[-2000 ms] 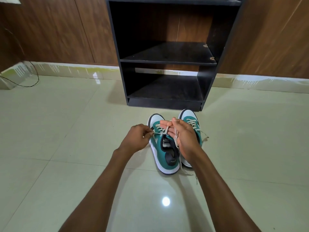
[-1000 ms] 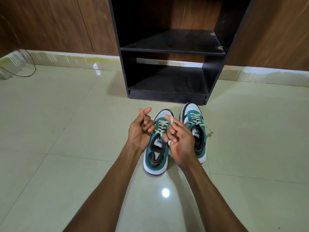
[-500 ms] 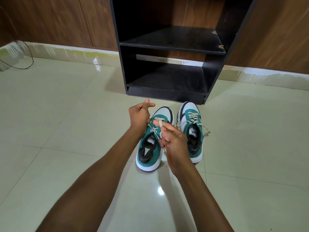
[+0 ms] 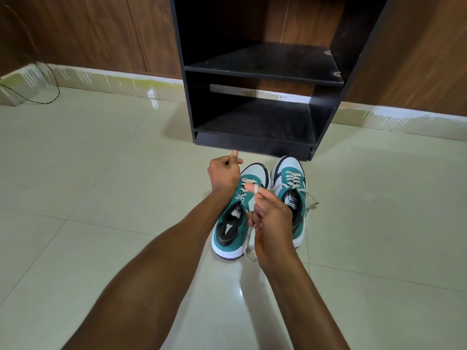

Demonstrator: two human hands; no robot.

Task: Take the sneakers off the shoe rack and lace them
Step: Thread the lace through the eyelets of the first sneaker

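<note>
Two teal, white and black sneakers stand side by side on the floor tiles, toes toward the black shoe rack (image 4: 262, 137). The left sneaker (image 4: 233, 223) has cream laces partly threaded. My right hand (image 4: 270, 210) hovers over it, with one lace end looped over the index finger and trailing down past the heel. My left hand (image 4: 223, 173) is closed just left of the toe; a lace end in it is not clearly visible. The right sneaker (image 4: 290, 188) shows its laces crossed, a loose end lying to its right.
The rack's two shelves hold nothing. Behind it runs a brown wood-panel wall (image 4: 88, 34) with a pale skirting. A thin dark cable (image 4: 48, 94) curls on the floor at far left. Glossy cream tiles (image 4: 101, 198) surround the shoes.
The left sneaker has turned so its heel points down-left. My left hand rose toward the toe and closed; my right hand pulled the lace back toward the heel.
</note>
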